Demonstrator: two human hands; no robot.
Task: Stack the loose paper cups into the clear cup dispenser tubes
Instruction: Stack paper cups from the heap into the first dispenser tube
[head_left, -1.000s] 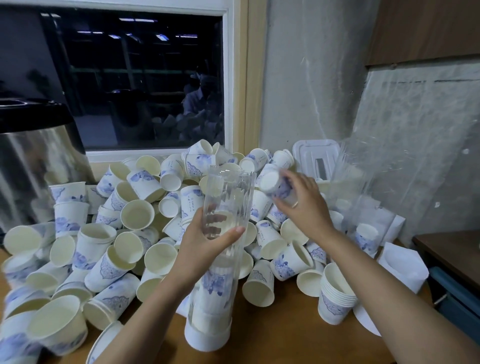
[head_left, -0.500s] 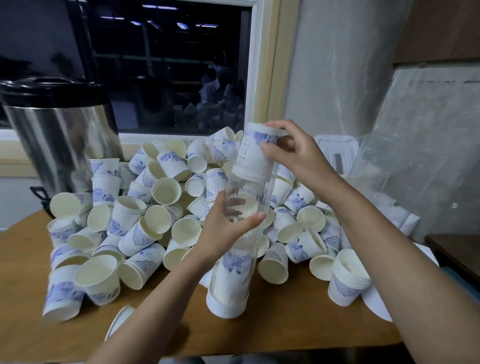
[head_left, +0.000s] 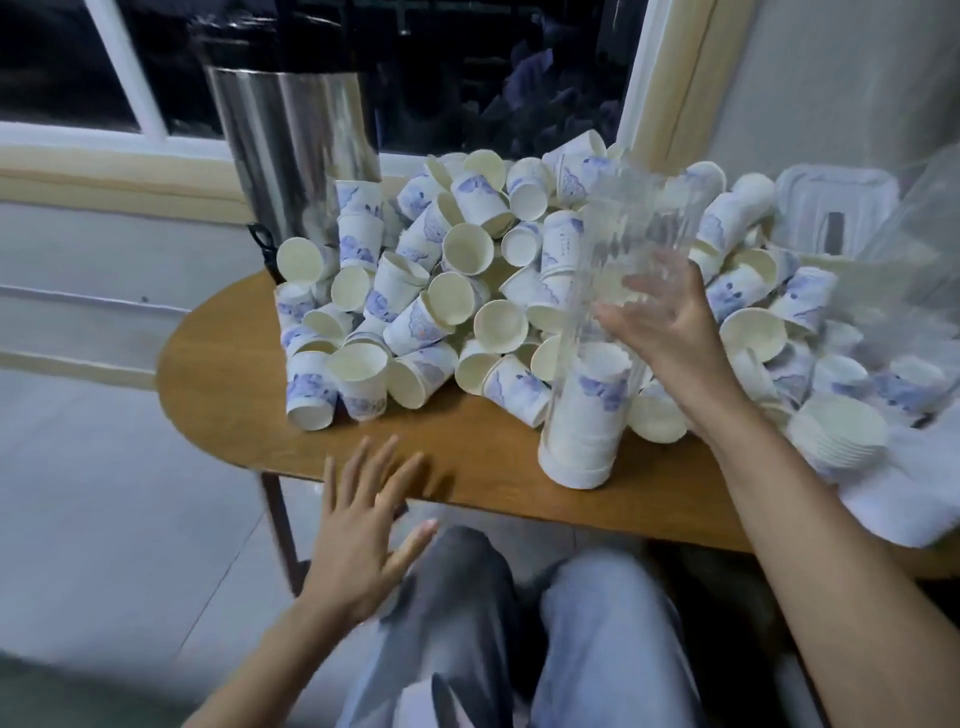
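Released from the tube, the left hand drops to the desk edge, grip spread and empty. Behind the upright tube, stacked only in its lower part, sprawls the cup pile. The right hand hovers beside it, grip spread. Loading seems partway; next, a loose cup needs picking.

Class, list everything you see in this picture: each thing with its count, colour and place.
clear dispenser tube: one, transparent, upright on the table, cups stacked in its lower part
loose paper cups: many, white with blue print, heaped on the table
nested cup stack: one, white, table's right
metal urn: one, silver, behind the heap
table: one, brown wood, by the window
left hand: open, over the near table edge
right hand: open, beside the tube
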